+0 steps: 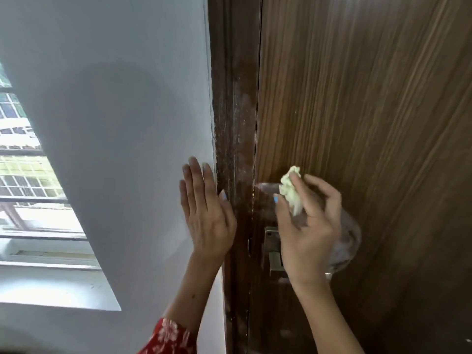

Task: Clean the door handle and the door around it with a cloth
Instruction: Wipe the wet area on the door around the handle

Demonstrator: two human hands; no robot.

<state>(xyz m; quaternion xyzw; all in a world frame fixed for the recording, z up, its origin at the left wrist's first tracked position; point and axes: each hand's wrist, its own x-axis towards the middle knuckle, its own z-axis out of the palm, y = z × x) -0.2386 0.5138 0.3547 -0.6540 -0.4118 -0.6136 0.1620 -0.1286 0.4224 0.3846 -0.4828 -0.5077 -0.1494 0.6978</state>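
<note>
A brown wood-grain door [370, 111] fills the right side. My right hand [310, 226] holds a crumpled pale yellow cloth [291, 192] pinched between thumb and fingers, just above the door's metal lock plate [272, 249]. The hand covers most of the handle; only the plate's left part shows. A hazy, smeared patch [350, 241] lies on the door behind the hand. My left hand [204, 213] rests flat with fingers spread on the white wall, its thumb at the edge of the dark door frame [235, 139].
The door frame carries white dusty streaks near handle height. The white wall [122, 123] runs left of the frame. A window with bars [28, 175] and its sill are at the far left. A red patterned sleeve [168, 338] covers my left forearm.
</note>
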